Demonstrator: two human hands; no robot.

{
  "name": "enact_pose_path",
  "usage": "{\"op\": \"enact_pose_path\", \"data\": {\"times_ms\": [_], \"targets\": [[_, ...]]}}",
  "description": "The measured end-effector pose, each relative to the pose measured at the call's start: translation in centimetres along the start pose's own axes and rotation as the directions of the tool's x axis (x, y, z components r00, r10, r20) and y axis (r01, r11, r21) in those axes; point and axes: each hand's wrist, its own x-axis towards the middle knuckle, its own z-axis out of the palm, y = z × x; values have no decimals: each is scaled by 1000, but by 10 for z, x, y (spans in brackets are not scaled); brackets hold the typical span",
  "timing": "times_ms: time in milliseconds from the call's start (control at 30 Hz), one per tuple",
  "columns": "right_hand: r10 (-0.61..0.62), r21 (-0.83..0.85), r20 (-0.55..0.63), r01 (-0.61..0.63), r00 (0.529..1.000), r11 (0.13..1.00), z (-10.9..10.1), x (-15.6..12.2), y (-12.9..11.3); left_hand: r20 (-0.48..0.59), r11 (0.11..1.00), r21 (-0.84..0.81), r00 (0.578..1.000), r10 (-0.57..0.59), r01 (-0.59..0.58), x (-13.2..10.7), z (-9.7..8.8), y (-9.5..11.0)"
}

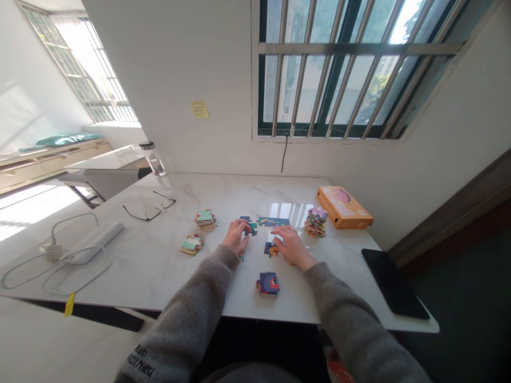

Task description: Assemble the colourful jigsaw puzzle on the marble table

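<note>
My left fingers point(243, 225) curve down, half closed, onto a blue-and-teal jigsaw piece point(252, 229), though I can't tell whether they're pinching it or only pressing on it. My right fingers point(280, 236) lie more open and spread, arched over a small cluster of navy-and-orange jigsaw pieces point(271, 249); my palm hides whether they have hold of anything. Fingertip pressure seems best here, with each piece kept flat so its tabs meet the neighbouring slots squarely instead of being forced. Just beyond my hands lies a joined strip of blue and teal pieces point(273, 222). Loose stacks of jigsaw pieces sit on either side: two to my left point(206, 219) point(191, 244) and a taller, leaning one to my right point(315, 222). Another small pile point(267, 284) sits nearer my body, between my forearms. All of this rests on a white marble counter point(159, 268). Further right lies an orange puzzle box point(344, 207), and a black tablet point(393, 282) lies by the counter's right edge. To the left are black-framed glasses point(149, 213), a white power adapter point(93, 242) with its cable, and a clear glass bottle point(154, 159).
</note>
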Motion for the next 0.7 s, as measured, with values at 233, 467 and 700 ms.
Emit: {"op": "enact_pose_path", "data": {"times_ms": [233,467,700], "targets": [[57,-101,15,-56,998,993,-3,-3,8,42,989,25,989,-144,143,16,-4,-22],[104,-157,32,-98,994,983,-3,-5,13,143,991,52,982,-126,120,45,6,-23],[103,-204,89,-83,991,976,-3,-6,17,169,974,139,965,-200,178,63,30,-30]]}}
